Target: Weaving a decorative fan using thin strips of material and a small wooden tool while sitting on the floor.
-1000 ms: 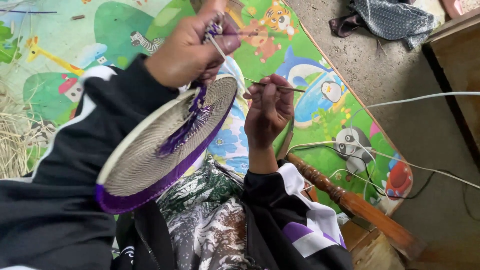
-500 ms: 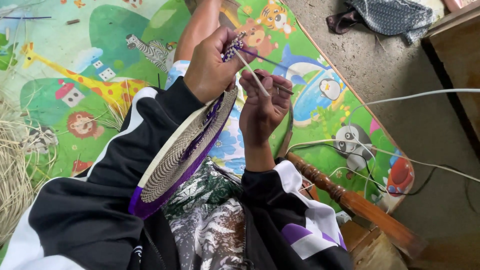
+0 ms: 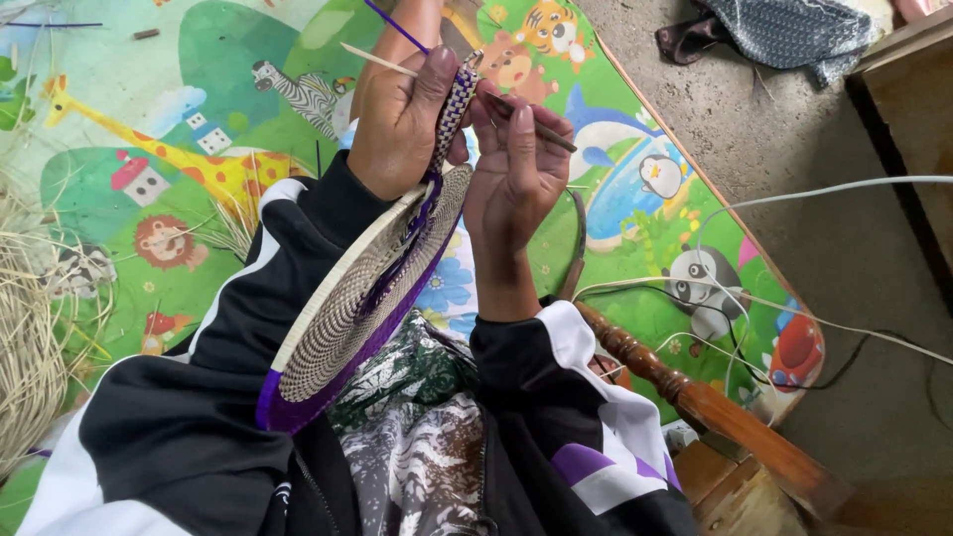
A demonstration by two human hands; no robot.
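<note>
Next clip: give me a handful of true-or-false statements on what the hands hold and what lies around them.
1. The left hand grips a checkered purple-and-white woven strip. True.
2. The right hand holds scissors. False: it holds a thin pointed stick.
3. The round coiled woven disc has a purple edge. True.
4. The floor mat is plain grey. False: it shows colourful cartoon animals.
5. Loose straw lies at the left. True.

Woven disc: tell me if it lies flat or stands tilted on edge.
Tilted on edge. The woven disc slants from the lap up to the left hand, its purple rim lowest; the right hand holds a thin stick beside it.
</note>
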